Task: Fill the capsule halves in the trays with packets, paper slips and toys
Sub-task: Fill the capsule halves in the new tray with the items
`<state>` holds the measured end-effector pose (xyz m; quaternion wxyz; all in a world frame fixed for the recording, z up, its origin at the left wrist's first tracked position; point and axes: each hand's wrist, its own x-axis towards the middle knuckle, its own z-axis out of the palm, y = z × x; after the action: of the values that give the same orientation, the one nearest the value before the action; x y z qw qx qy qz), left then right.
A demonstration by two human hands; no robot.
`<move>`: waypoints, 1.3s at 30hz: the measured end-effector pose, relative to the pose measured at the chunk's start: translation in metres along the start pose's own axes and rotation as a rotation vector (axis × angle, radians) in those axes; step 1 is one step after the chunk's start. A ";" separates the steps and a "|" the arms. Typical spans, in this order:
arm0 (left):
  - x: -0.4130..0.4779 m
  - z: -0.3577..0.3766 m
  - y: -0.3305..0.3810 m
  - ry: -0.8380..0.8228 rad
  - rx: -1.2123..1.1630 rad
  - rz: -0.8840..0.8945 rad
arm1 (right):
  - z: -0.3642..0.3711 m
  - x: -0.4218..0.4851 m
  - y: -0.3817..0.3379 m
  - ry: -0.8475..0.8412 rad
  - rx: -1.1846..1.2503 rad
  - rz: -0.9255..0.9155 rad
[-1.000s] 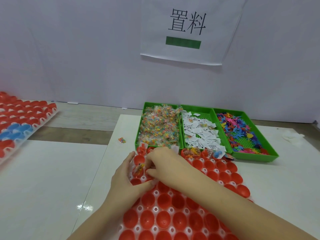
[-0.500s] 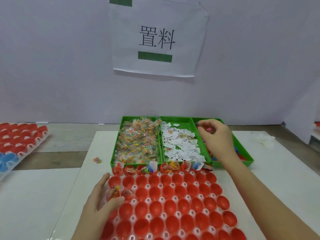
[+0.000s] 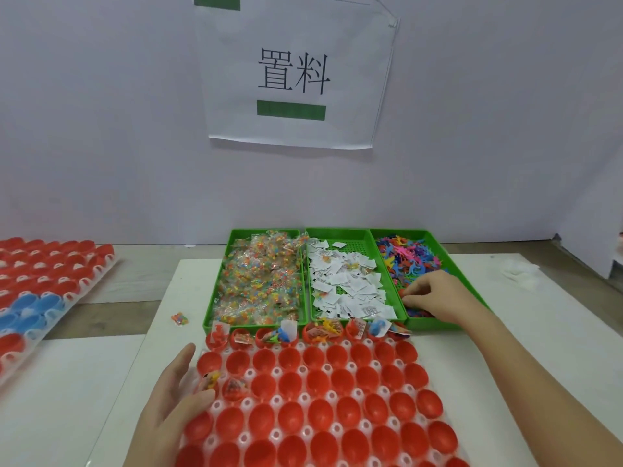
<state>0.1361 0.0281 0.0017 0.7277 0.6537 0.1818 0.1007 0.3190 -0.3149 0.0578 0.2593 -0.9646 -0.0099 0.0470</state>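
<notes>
While the right hand (image 3: 435, 298) works among the toys (image 3: 408, 257), step in hand: picking a toy for the capsule tray (image 3: 305, 397).
Right hand: fingers curled down into the near end of the right green bin (image 3: 431, 324); whether a toy is pinched cannot be told. To its left lie paper slips (image 3: 344, 284), then packets (image 3: 263, 278). Left hand (image 3: 175, 399): flat, fingers straight, resting on the tray's left edge beside two part-filled capsule halves (image 3: 234, 387). Far row (image 3: 317, 332) filled (slips and toys showing). Next move, by judgement: lift out one toy alone and carry it near-left to those halves.

A paper sign (image 3: 293, 79) with a green bar hangs on the wall (image 3: 101, 129); crumpled tissue (image 3: 518, 273) lies on the table (image 3: 546, 332).
</notes>
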 end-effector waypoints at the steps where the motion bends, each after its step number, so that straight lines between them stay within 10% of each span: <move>1: 0.000 0.000 0.000 0.001 -0.005 -0.004 | 0.002 -0.001 0.002 0.031 0.010 -0.001; 10: 0.012 -0.002 0.008 0.066 0.005 -0.013 | 0.014 -0.010 0.017 0.492 0.305 -0.052; 15: 0.017 0.020 0.053 0.114 0.177 0.398 | 0.020 -0.020 0.030 0.692 0.732 -0.017; 23: 0.084 0.142 0.088 -0.436 0.935 0.496 | 0.009 -0.021 0.008 0.638 1.072 -0.032; 31: 0.116 0.188 0.070 -0.584 1.509 0.463 | 0.001 -0.028 -0.004 0.525 1.053 -0.086; 39: 0.123 0.179 0.072 -0.544 1.400 0.485 | 0.001 -0.032 -0.026 0.419 1.122 -0.155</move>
<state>0.3256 -0.0792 0.0707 0.1235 0.9829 -0.1291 -0.0449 0.2868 -0.2930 0.0732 0.7278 -0.6656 -0.0028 -0.1650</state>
